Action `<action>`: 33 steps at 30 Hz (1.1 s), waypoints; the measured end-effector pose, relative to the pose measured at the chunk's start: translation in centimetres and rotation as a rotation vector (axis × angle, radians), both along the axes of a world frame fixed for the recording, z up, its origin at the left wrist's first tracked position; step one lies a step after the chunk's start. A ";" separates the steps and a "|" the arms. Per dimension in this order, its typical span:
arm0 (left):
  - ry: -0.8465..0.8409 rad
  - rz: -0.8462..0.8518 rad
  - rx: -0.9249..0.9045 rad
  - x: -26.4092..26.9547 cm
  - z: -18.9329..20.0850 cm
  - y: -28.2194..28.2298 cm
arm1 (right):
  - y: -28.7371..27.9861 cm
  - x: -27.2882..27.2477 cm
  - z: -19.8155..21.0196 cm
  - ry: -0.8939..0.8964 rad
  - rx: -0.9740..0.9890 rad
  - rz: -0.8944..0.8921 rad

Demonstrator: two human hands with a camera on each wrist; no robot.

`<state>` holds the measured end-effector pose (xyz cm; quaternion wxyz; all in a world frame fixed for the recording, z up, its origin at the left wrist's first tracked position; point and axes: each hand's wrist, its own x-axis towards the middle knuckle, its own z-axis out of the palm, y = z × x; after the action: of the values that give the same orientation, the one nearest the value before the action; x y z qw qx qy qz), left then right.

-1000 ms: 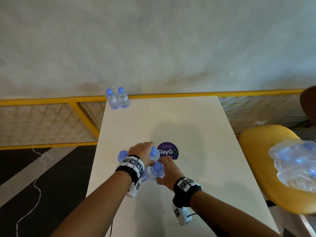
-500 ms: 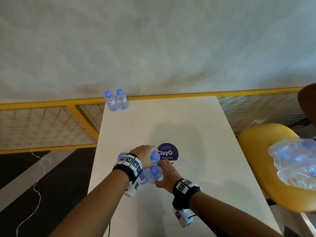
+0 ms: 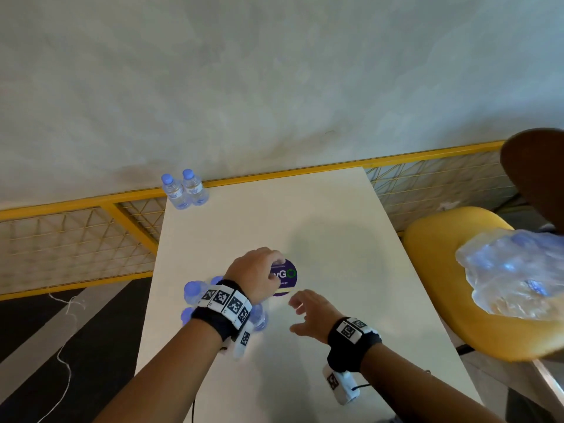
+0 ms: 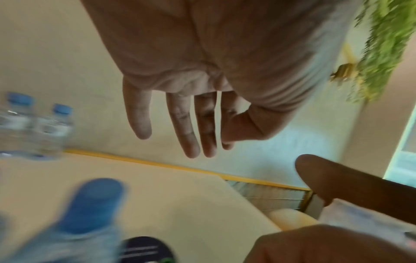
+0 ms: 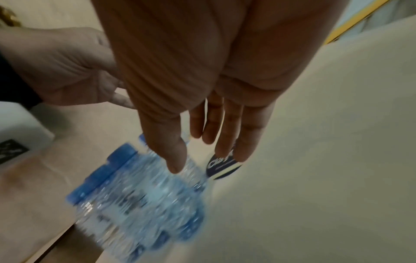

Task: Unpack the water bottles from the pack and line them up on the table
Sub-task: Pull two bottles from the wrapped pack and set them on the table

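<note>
Several small clear water bottles with blue caps (image 3: 193, 296) stand bunched on the white table (image 3: 305, 215) near its left edge, partly hidden under my left wrist. In the right wrist view the same cluster (image 5: 139, 195) is blurred. My left hand (image 3: 268, 270) hovers just beyond them over a purple sticker (image 3: 288, 277), and its fingers (image 4: 191, 142) are straight and hold nothing. To the right of the cluster, my right hand (image 3: 300, 312) is spread and empty, fingers (image 5: 209, 146) extended above the bottles. Two more bottles (image 3: 184, 190) stand side by side at the far left corner.
The torn plastic pack (image 3: 515, 276), with more bottles inside, lies on a yellow chair (image 3: 433, 270) right of the table. A yellow rail with wire mesh (image 3: 274, 175) runs behind the table against a grey wall. Dark floor lies to the left.
Both hands held the bunched bottles before; now they have let go. The right hand has pulled away to the right and the left hand has lifted forward over the sticker.
</note>
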<state>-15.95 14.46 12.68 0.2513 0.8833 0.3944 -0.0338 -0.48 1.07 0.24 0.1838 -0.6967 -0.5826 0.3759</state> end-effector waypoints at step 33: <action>0.299 -0.028 -0.492 55.9 -8.7 -25.6 | -26.3 52.4 -5.9 0.499 -0.185 -1.404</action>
<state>39.96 -11.16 4.00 0.3964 0.7865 0.3947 -0.2618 51.95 -25.19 -5.64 0.4478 -0.8113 0.0915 0.3646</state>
